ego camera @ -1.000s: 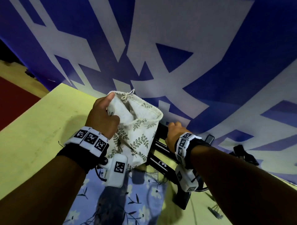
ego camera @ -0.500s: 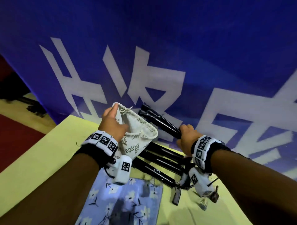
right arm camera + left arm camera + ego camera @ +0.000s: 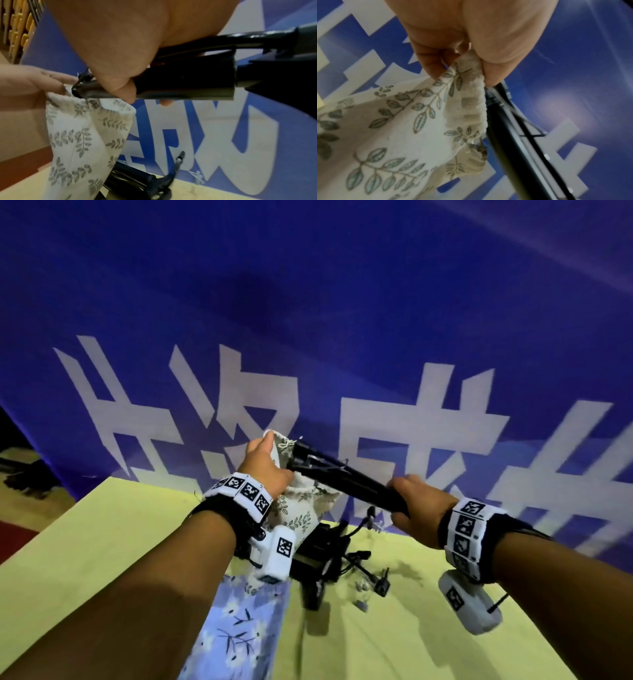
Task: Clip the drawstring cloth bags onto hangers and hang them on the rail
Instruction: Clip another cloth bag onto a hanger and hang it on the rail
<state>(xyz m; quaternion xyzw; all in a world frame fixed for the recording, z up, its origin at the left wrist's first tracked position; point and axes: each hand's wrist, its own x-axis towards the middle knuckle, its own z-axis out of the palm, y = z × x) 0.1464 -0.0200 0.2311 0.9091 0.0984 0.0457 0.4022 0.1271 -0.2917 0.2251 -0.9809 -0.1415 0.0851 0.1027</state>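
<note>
Hanger (image 3: 346, 477) now raised against bag (image 3: 301, 508) mouth

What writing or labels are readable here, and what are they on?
Blue banner: big white characters, cut off by the frame; not readable.
Wrist bands: black-and-white square code markers, no words.
Leaf-print bag, black hanger: no text visible.

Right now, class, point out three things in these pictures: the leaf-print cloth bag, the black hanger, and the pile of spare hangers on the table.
leaf-print cloth bag (image 3: 393, 128), left wrist view, printed side panel.
black hanger (image 3: 349, 479), head view, middle of its bar.
pile of spare hangers (image 3: 318, 559), head view, black bars on the table.
</note>
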